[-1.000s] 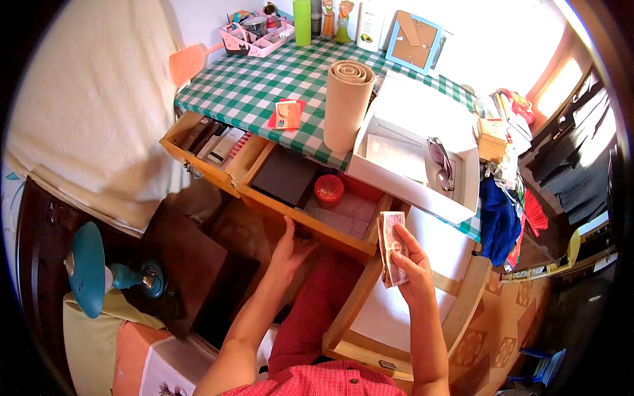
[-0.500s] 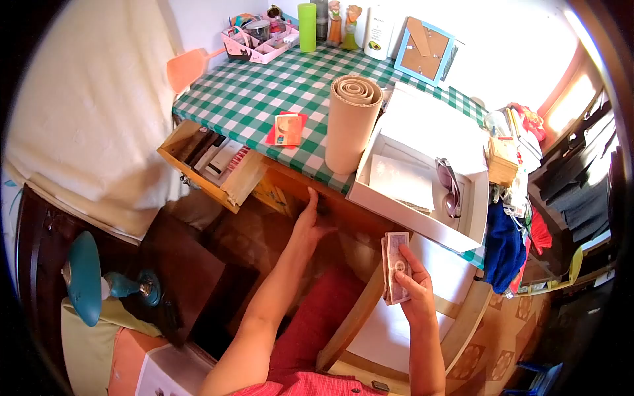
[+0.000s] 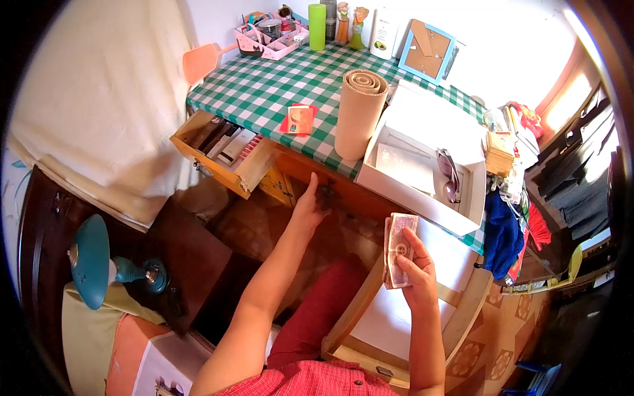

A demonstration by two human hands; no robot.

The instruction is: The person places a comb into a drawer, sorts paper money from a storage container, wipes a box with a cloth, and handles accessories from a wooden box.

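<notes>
My left hand (image 3: 308, 206) is at the front of the middle drawer (image 3: 370, 196), beside its dark handle (image 3: 325, 192). One finger points upward against the wood and the others reach toward the handle; whether they touch it I cannot make out. My right hand (image 3: 417, 272) is closed on a stack of banknotes (image 3: 399, 251), its thumb pressed on the top note. The notes are held upright above an open drawer (image 3: 370, 330) with a white lining, close to my lap. A card (image 3: 300, 121) lies on a red packet on the checked tablecloth.
A cardboard roll (image 3: 360, 119) stands on the table beside a white box (image 3: 422, 208) holding papers and sunglasses (image 3: 448, 175). Another open drawer (image 3: 224, 175), with small boxes inside, juts out at left. A teal lamp (image 3: 90, 261) is at lower left.
My left hand has drawn nearer to the drawer handle, its lower fingers less spread. My right hand still holds the banknotes. The whole view has shifted slightly.
</notes>
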